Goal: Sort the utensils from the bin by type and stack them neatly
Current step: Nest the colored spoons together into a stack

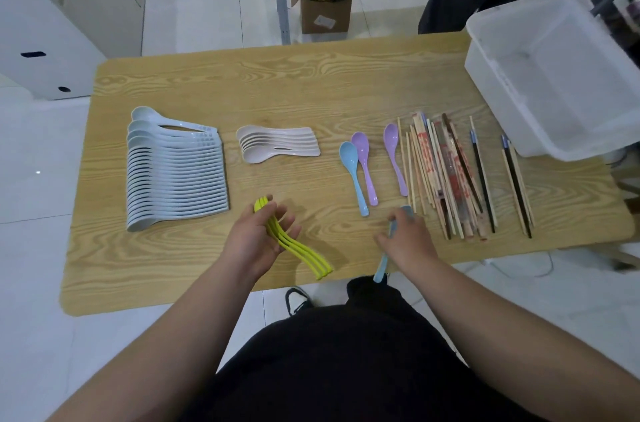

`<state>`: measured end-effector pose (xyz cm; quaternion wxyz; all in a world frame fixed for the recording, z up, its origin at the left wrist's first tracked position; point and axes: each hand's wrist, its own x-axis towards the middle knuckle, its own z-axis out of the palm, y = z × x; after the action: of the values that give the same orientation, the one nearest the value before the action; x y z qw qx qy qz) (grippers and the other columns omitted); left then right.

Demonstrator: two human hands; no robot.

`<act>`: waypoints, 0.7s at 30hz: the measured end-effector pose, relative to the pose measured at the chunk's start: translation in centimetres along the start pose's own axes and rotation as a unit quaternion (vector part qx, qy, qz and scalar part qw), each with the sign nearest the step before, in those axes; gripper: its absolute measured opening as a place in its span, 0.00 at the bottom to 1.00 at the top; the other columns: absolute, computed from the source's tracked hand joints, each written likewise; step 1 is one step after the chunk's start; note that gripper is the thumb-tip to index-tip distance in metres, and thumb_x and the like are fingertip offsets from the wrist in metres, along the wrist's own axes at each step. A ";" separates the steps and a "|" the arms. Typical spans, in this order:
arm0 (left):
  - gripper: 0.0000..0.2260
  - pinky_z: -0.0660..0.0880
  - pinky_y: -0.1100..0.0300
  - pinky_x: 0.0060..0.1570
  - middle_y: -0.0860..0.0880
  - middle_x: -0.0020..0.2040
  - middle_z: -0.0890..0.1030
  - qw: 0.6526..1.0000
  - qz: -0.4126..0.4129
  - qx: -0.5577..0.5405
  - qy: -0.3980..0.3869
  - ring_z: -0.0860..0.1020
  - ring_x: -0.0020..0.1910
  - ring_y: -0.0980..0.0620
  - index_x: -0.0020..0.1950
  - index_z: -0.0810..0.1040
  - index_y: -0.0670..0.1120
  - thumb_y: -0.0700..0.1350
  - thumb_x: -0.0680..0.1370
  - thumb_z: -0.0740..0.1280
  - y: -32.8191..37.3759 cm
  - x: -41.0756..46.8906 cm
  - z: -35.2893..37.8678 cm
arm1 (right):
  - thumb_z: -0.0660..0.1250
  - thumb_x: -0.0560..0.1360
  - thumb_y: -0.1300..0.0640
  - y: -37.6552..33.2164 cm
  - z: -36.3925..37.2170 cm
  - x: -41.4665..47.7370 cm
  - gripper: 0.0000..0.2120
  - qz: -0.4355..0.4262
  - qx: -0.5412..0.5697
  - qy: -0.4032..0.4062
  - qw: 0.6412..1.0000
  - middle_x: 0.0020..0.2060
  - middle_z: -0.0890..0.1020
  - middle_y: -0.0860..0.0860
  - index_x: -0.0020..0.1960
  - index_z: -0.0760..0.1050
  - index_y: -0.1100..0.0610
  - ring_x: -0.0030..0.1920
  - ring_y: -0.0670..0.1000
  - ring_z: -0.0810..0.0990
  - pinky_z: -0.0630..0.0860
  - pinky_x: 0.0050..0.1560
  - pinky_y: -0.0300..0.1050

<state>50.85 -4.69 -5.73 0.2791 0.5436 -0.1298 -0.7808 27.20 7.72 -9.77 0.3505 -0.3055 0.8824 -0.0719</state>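
Hovering left hand (258,236) grips yellow spoons (311,259), right hand (408,241) blue spoon (382,267).

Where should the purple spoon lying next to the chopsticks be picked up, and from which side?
Probably by its thin handle near the person's end, coming from above and the left. The purple spoon lies flat, bowl pointing away; the chopsticks crowd its right side, while its left has bare table.

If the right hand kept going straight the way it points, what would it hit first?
Probably the handle of the blue spoon lying just ahead of the right hand; depth is unclear.
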 end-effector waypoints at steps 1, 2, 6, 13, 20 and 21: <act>0.08 0.81 0.48 0.45 0.44 0.47 0.79 1.000 -0.005 0.001 0.003 0.81 0.43 0.45 0.60 0.74 0.48 0.40 0.82 0.63 -0.3 0.1 0.0 | 0.71 0.75 0.48 0.7 0.3 0.3 0.19 0.010 -0.004 0.001 1.000 0.59 0.68 0.52 0.62 0.68 0.50 0.51 0.52 0.74 0.73 0.47 0.46; 0.08 0.81 0.48 0.44 0.44 0.47 0.79 1.000 -0.009 0.004 0.005 0.81 0.43 0.45 0.61 0.74 0.48 0.40 0.82 0.63 -0.5 0.2 0.0 | 0.72 0.75 0.49 1.2 0.6 0.6 0.19 0.008 -0.002 0.006 1.000 0.59 0.67 0.52 0.60 0.67 0.49 0.50 0.52 0.74 0.74 0.48 0.46; 0.08 0.80 0.48 0.44 0.43 0.47 0.78 0.999 -0.013 0.025 0.018 0.81 0.42 0.46 0.61 0.74 0.48 0.40 0.82 0.63 -1.1 0.6 0.6 | 0.67 0.76 0.62 1.4 1.1 1.5 0.17 -0.036 0.018 0.018 0.999 0.60 0.68 0.52 0.58 0.64 0.49 0.47 0.52 0.75 0.74 0.44 0.46; 0.09 0.79 0.47 0.48 0.43 0.48 0.79 0.999 -0.019 0.022 0.027 0.80 0.43 0.46 0.62 0.74 0.49 0.40 0.82 0.64 -1.6 1.2 2.5 | 0.69 0.74 0.63 1.7 -1.1 1.7 0.30 -0.082 0.121 0.036 0.989 0.47 0.78 0.47 0.71 0.61 0.49 0.43 0.48 0.79 0.73 0.38 0.43; 0.10 0.80 0.48 0.45 0.43 0.48 0.78 0.999 -0.008 -0.009 0.043 0.79 0.42 0.46 0.63 0.73 0.49 0.40 0.82 0.63 -1.8 1.4 4.3 | 0.66 0.76 0.56 -4.4 -4.6 5.8 0.11 -0.149 0.066 0.022 0.986 0.37 0.74 0.50 0.40 0.65 0.53 0.34 0.50 0.72 0.65 0.30 0.44; 0.10 0.80 0.48 0.45 0.43 0.48 0.78 0.999 -0.007 -0.014 0.047 0.79 0.42 0.46 0.63 0.73 0.49 0.40 0.82 0.63 -1.8 1.4 4.4 | 0.65 0.76 0.56 -5.4 -4.8 6.4 0.11 -0.155 0.051 0.010 0.986 0.36 0.74 0.50 0.40 0.64 0.53 0.33 0.50 0.72 0.63 0.29 0.44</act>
<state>45.87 -4.53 -6.07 0.2871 0.5769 -0.1020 -0.7578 23.02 -0.82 -7.99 0.3411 -0.4199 0.8230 -0.1735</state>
